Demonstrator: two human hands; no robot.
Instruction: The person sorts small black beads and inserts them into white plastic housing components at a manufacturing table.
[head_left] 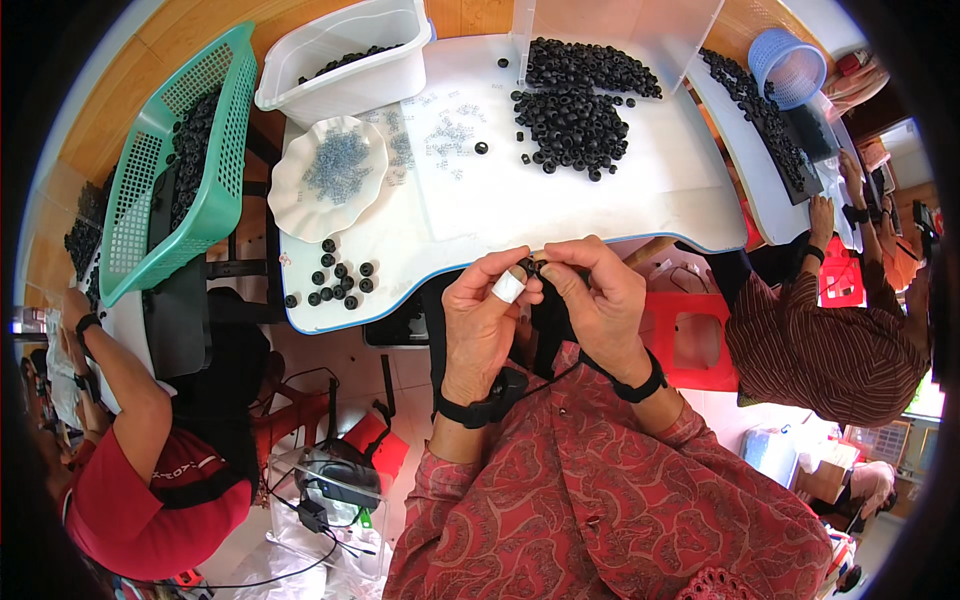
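My left hand [487,310] and my right hand [601,300] meet in front of the table's near edge. Both pinch one small black ring-shaped part [533,268] between thumbs and fingertips; its finer detail is too small to make out. White tape [508,287] wraps a finger of the left hand. On the white table lies a heap of black ring-shaped parts [572,130]. Tiny clear pieces fill a scalloped white plate [290,205] and lie scattered beside it. Several black parts [341,282] sit in a loose group at the table's left front corner.
A white tub [345,85] with black parts stands at the back left, beside a green basket [235,150]. A clear bin [690,45] lies behind the heap. Co-workers sit left [165,480] and right [830,345]. A red stool [690,340] stands near my right arm.
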